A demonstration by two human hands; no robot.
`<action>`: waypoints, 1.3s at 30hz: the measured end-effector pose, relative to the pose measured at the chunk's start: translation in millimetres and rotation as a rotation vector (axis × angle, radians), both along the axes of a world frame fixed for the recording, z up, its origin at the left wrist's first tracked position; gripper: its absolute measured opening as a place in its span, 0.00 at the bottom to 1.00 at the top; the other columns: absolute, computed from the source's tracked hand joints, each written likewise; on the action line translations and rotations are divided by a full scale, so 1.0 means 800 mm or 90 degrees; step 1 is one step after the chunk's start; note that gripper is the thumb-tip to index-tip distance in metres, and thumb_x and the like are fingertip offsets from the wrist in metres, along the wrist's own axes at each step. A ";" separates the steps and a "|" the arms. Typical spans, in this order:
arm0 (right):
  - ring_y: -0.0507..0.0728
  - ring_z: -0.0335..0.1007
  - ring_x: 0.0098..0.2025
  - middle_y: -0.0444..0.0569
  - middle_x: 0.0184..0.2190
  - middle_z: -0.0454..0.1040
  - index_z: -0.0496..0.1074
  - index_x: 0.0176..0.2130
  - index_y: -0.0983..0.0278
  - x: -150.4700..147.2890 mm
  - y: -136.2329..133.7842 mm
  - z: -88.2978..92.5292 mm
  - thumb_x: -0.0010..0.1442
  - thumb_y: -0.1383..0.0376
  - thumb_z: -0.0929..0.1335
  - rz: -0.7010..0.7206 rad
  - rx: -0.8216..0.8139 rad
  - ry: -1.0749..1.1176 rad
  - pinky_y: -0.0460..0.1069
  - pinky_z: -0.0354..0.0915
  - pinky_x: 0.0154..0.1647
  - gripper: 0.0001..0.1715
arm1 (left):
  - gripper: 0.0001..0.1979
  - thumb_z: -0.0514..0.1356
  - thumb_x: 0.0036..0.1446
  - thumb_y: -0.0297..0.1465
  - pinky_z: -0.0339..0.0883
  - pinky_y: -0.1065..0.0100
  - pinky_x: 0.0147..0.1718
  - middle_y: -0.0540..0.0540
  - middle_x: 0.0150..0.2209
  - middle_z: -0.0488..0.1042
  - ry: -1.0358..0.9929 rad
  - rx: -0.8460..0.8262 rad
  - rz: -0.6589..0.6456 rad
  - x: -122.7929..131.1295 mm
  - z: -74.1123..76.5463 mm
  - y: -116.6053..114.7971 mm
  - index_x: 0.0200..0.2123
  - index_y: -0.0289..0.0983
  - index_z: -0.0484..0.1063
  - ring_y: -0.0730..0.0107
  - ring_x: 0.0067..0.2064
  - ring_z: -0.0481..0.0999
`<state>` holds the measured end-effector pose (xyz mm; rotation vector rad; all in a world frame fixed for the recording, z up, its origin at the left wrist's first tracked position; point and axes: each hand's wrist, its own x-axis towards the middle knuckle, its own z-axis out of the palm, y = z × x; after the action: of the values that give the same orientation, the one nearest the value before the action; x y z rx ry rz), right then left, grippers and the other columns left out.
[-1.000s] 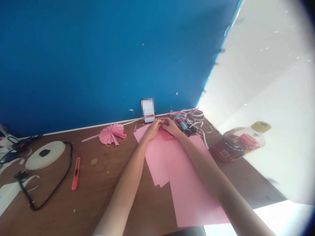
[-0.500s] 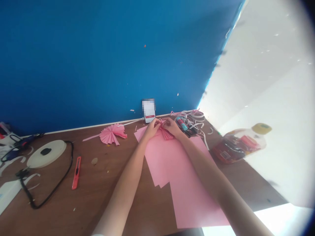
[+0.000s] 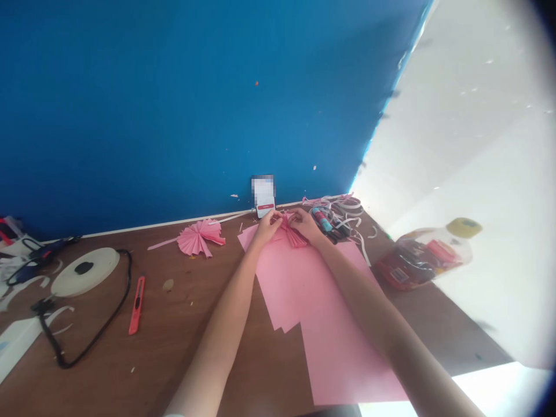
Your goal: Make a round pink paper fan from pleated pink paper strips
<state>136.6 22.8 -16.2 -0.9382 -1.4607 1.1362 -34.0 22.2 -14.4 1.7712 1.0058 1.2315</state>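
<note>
Both my hands meet at the far side of the brown table, over a stack of pink paper sheets (image 3: 313,301). My left hand (image 3: 267,227) and my right hand (image 3: 304,225) pinch the top of a pleated pink paper fan (image 3: 292,233) between their closed fingers. The fan spreads downward between the two wrists. A finished pink pleated fan (image 3: 197,237) lies on the table to the left of my left hand.
A blue wall stands behind the table. A red utility knife (image 3: 136,297), a white round disc (image 3: 84,270) with a black cable and a glue gun (image 3: 39,252) lie at the left. White paper strips and a glue stick (image 3: 322,219) are at the right, and a plastic jar (image 3: 428,255) lies further right.
My hands have stayed on the fan's top with only slight finger shifts. The view has drifted a little.
</note>
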 end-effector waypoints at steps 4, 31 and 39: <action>0.51 0.65 0.29 0.41 0.26 0.69 0.67 0.42 0.64 0.000 -0.002 0.003 0.43 0.68 0.68 -0.003 -0.023 0.022 0.48 0.60 0.34 0.22 | 0.07 0.56 0.56 0.31 0.63 0.68 0.41 0.46 0.38 0.71 -0.008 -0.007 0.005 0.001 0.000 -0.001 0.38 0.37 0.68 0.70 0.39 0.71; 0.51 0.63 0.31 0.42 0.28 0.68 0.66 0.43 0.62 0.001 -0.004 0.002 0.49 0.64 0.68 0.036 0.002 0.041 0.48 0.60 0.35 0.19 | 0.07 0.57 0.56 0.33 0.63 0.66 0.42 0.46 0.37 0.73 0.102 0.063 -0.003 0.005 0.000 -0.003 0.34 0.36 0.71 0.68 0.40 0.71; 0.52 0.64 0.32 0.42 0.29 0.68 0.67 0.41 0.62 0.001 -0.002 -0.001 0.47 0.65 0.66 -0.013 0.008 0.018 0.48 0.61 0.36 0.18 | 0.09 0.55 0.58 0.36 0.63 0.66 0.40 0.46 0.34 0.72 0.070 0.032 0.016 0.005 0.001 -0.004 0.33 0.36 0.69 0.68 0.37 0.70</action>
<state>137.0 21.5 -16.8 -0.9233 -1.4297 1.1205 -29.9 18.7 -13.4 1.8886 1.0704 1.1947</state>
